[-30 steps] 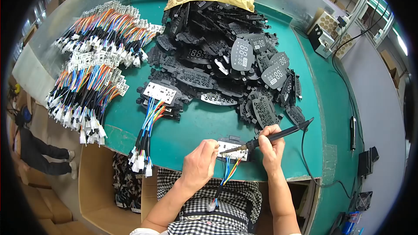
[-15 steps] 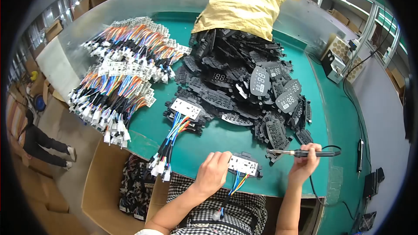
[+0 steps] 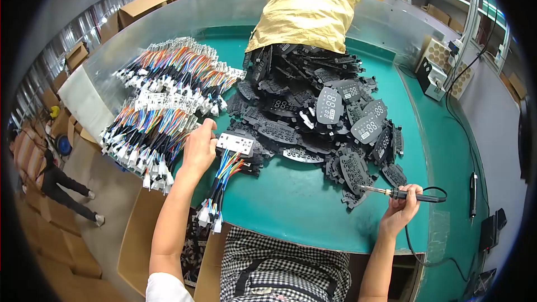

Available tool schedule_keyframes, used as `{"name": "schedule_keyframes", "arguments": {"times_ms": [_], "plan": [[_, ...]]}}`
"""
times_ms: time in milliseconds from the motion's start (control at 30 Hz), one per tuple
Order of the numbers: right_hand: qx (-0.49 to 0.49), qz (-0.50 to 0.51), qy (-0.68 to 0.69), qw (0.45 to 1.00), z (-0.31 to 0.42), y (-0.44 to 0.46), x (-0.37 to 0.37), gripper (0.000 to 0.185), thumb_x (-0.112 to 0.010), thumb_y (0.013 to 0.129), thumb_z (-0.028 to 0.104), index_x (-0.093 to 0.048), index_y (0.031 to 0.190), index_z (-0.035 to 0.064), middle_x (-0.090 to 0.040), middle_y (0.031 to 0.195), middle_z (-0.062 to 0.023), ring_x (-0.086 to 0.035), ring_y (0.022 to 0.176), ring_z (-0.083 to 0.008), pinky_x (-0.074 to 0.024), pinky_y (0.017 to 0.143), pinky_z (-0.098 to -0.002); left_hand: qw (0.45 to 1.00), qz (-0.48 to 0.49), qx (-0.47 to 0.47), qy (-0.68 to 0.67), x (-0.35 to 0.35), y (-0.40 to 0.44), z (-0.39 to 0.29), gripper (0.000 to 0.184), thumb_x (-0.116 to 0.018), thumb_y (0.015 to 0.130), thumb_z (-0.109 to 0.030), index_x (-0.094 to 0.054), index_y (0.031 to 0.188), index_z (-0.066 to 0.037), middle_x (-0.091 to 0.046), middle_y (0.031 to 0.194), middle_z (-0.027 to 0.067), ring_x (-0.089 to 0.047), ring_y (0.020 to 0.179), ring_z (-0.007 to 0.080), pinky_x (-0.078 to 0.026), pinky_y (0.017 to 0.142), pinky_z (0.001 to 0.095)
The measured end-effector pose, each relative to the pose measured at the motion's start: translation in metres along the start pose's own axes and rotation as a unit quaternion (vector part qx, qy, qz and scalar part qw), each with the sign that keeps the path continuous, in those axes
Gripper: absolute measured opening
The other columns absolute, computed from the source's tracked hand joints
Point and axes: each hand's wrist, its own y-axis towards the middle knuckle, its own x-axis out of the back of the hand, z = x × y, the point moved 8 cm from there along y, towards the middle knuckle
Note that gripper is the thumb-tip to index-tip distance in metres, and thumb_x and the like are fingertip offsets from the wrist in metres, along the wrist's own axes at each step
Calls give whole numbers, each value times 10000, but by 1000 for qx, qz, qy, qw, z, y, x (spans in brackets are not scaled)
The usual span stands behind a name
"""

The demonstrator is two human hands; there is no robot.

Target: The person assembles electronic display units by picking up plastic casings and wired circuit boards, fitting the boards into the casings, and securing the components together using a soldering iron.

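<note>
My left hand (image 3: 199,148) is at the right edge of the wired boards, fingers apart and apparently empty. Beside its fingertips, a white circuit board (image 3: 235,144) rests on black plastic housings, its coloured wires (image 3: 225,176) hanging toward the front edge and ending in white connectors. My right hand (image 3: 401,210) grips a soldering iron (image 3: 408,195) by its black handle, the metal tip pointing left. Near that tip lie black plastic display housings (image 3: 353,172). A large heap of such housings (image 3: 279,128) spreads across the middle of the green table.
Rows of wired white boards (image 3: 151,126) cover the table's left side. A yellow sack (image 3: 307,8) sits over the back of the heap. The iron's cord (image 3: 411,251) loops at the right. Cardboard boxes (image 3: 137,240) stand below left; another person (image 3: 47,170) is on the floor beyond.
My left hand has moved up and left from the front edge. The wired board and housing it was holding there are out of sight. My right hand with the soldering iron has shifted slightly right.
</note>
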Motion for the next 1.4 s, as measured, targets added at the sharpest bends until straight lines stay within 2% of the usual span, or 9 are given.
{"name": "schedule_keyframes", "arguments": {"times_ms": [167,267,367,533,600,700,867,1033,1400], "plan": [[-10,-3,-11,1000,2,-3,-6,116,-461,876,148,-402,811,72,-399,680,-4,-268,474,-12,-217,375,-146,978,-83,-163,95,13,13,-77,252,-635,699,-106,-583,944,-77,-594,954,104,-529,944,288,-439,781,389],[-17,3,-9,1000,-2,-3,-7,124,-467,874,154,-398,808,75,-398,688,-5,-263,474,-13,-213,374,-146,961,-2,-265,83,-50,19,-109,311,-621,656,-148,-591,955,-68,-590,1001,100,-549,933,316,-436,805,433],[-21,2,-11,1000,-3,-1,0,126,-474,871,158,-401,811,75,-400,691,-7,-268,473,-13,-217,374,-146,948,170,-176,203,-102,38,-96,363,-605,674,-106,-595,1037,-123,-590,1023,101,-581,887,309,-469,776,407],[-27,-10,5,1000,-1,-1,-1,120,-489,861,151,-410,817,73,-410,696,-14,-294,472,-21,-236,370,-155,943,-3,-278,182,-42,25,-133,89,-543,680,-67,-596,748,-87,-586,753,51,-568,683,270,-465,623,363],[-39,-13,-2,999,0,-3,-1,117,-500,850,149,-418,828,67,-415,692,-22,-311,481,-36,-248,377,-163,957,20,-229,175,-10,-22,-161,161,-530,691,-47,-618,826,-57,-607,851,89,-568,759,313,-466,677,380],[-41,36,15,998,0,-7,-12,111,-502,841,132,-430,856,48,-410,651,-26,-315,486,-55,-246,387,-182,949,2,-304,84,-38,-118,-198,319,-560,697,-58,-626,1009,-39,-607,1019,141,-554,903,371,-461,778,440],[-40,160,-28,986,-11,-17,-26,141,-537,816,99,-408,786,49,-370,628,2,-312,482,-56,-226,400,-191,968,86,-234,39,-76,-167,-196,394,-653,704,-177,-599,1068,-39,-575,1094,134,-514,988,362,-423,838,436],[-35,246,-100,963,-18,-34,-43,105,-528,782,39,-423,782,43,-400,669,-3,-356,572,-86,-306,532,-220,970,117,-137,-165,-81,-145,-168,546,-707,658,-198,-543,1147,-17,-567,1118,104,-482,986,268,-373,861,375],[-74,271,-189,941,-34,-41,-39,118,-577,774,52,-461,792,44,-458,716,2,-380,612,-58,-318,548,-200,955,118,-101,-252,-89,-142,-156,726,-739,611,-131,-449,1273,-65,-626,925,78,-487,852,244,-389,785,350]]}}
